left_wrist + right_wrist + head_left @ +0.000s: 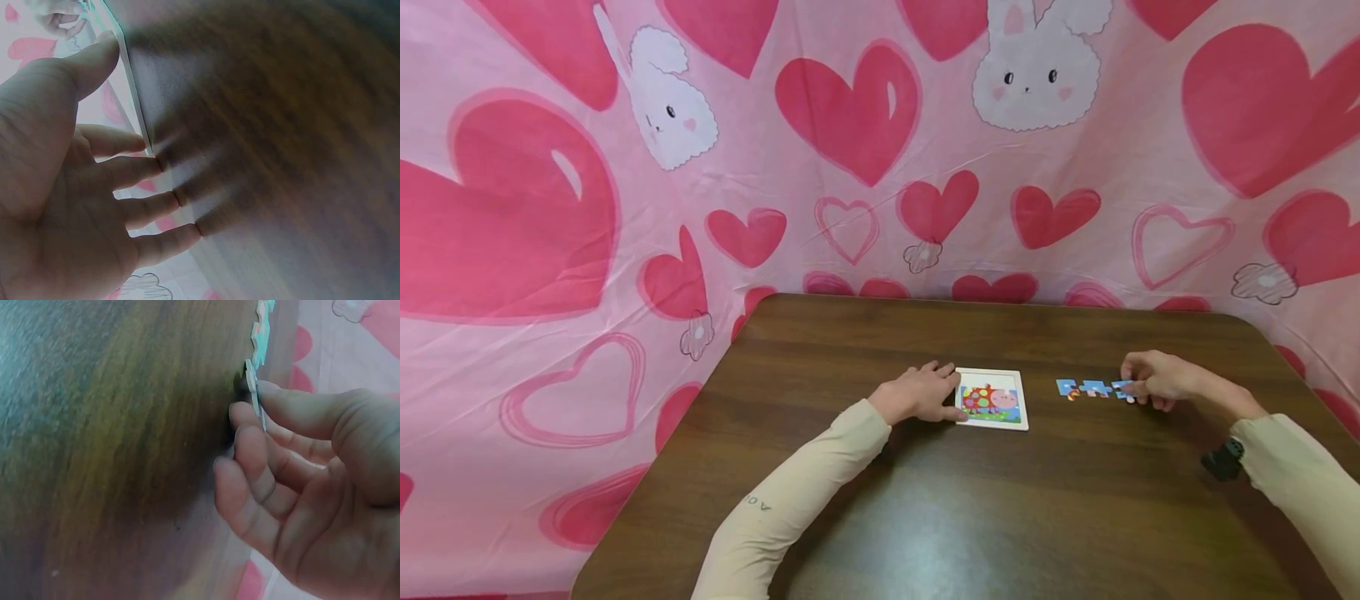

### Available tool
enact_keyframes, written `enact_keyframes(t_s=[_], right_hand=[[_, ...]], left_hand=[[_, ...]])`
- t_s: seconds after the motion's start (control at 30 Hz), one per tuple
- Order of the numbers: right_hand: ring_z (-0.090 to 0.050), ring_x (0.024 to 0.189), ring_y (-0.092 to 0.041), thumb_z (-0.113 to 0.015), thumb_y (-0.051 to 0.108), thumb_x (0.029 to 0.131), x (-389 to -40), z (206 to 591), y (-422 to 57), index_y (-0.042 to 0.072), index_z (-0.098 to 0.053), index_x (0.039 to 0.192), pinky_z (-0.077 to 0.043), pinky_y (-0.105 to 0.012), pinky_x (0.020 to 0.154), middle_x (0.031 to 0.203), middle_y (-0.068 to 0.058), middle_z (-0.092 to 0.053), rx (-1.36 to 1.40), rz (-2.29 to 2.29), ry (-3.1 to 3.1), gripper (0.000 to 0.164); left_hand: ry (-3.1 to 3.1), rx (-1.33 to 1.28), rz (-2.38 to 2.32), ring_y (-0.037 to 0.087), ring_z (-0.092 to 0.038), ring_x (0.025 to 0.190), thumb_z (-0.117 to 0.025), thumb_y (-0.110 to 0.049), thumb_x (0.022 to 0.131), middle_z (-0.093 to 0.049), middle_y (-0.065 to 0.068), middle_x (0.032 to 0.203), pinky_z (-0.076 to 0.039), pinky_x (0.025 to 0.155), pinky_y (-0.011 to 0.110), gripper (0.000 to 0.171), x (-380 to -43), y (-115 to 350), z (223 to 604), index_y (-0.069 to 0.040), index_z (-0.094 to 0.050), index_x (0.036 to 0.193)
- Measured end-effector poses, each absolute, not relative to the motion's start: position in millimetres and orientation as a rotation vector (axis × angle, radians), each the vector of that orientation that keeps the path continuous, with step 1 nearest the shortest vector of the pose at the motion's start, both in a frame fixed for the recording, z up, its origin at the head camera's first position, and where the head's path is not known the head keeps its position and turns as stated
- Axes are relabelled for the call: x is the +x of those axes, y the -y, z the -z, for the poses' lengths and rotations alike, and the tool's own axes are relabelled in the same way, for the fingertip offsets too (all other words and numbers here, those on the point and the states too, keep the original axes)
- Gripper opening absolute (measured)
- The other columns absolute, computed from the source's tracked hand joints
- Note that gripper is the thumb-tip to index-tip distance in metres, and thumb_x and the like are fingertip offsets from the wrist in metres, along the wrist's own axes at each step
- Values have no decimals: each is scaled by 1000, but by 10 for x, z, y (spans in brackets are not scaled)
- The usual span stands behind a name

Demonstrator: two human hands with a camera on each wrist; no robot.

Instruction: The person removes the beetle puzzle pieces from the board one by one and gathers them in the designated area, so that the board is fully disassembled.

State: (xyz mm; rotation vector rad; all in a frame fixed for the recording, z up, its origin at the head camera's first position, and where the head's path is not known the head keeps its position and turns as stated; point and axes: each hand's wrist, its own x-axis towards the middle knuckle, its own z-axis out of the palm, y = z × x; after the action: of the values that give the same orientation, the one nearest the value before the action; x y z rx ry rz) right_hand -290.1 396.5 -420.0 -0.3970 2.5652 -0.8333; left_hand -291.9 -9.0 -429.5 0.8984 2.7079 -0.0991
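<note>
On the table lies a jigsaw tray (1024, 402) with a white rim, its lower part filled with a picture of a pink and red spotted character on grass. A blank white strip shows along its top. My left hand (921, 393) rests at the tray's left edge, fingers straight and spread, thumb on the near corner; in the left wrist view its fingertips touch the wood. To the right, my right hand (1161, 377) pinches a blue jigsaw piece (253, 390) between thumb and finger, tilted up from the table. Two more blue jigsaw pieces (1095, 388) lie just left of it.
The dark wooden table (940, 508) has rounded far corners. Behind it and to the left hangs a pink cloth (865, 275) printed with hearts and rabbits. A black wrist device (1222, 460) sits at the right sleeve.
</note>
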Motion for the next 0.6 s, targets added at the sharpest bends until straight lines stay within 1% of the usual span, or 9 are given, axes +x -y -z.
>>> enact_keyframes(t_s=[0.13,0.2,0.4,0.6], right_hand=[[-51,49,-17,-64,23,88,-2901,4198,-3941,2,-44,94,-46,-31,43,63,-5,-52,-336,797,-2610,30],[-51,49,-17,-65,25,87,-2900,4197,-3938,2,-44,93,-46,-31,43,62,-4,-51,-318,775,-2635,31],[-52,49,-17,-63,25,88,-2891,4193,-3896,5,-48,91,-46,-31,42,63,-2,-52,-359,743,-2712,25],[-51,47,-16,-63,25,88,-2885,4170,-3732,7,-52,91,-44,-30,42,63,-2,-53,-436,740,-2753,21]], left_hand=[[-2706,892,99,28,-20,140,-49,-67,81,-22,1,154,-24,108,50,84,-2912,93,4290,-19,-27,147],[-2708,892,103,28,-20,140,-49,-66,81,-22,2,153,-24,108,50,84,-2914,92,4282,-19,-27,147],[-2703,900,102,29,-20,140,-49,-66,82,-23,2,153,-24,109,50,83,-2910,87,4275,-19,-27,147],[-2702,896,103,29,-20,140,-50,-66,81,-23,2,153,-24,108,50,84,-2907,85,4280,-19,-27,147]])
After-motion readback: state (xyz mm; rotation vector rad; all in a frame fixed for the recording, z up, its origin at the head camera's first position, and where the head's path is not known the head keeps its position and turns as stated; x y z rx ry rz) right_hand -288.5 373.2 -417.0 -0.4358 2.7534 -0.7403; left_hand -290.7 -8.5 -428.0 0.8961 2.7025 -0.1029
